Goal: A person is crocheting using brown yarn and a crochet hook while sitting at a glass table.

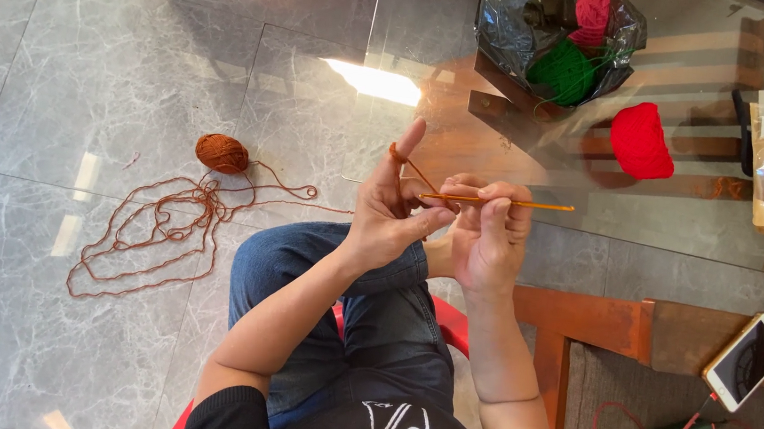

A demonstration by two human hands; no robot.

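Overhead, right hand [491, 235] grips an orange crochet hook [497, 201] held level above the knees. Left hand [389, 213] pinches rust-brown yarn [404, 160] looped over its raised forefinger. Yarn trails to a small ball [222, 153] on the tiled floor [57, 67].

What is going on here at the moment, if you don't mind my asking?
A seated person is crocheting. The right hand holds an orange crochet hook, while the left hand has brown yarn looped over its raised index finger. The strand trails to a brown yarn ball on the tiled floor. A red yarn ball lies on the glass table.
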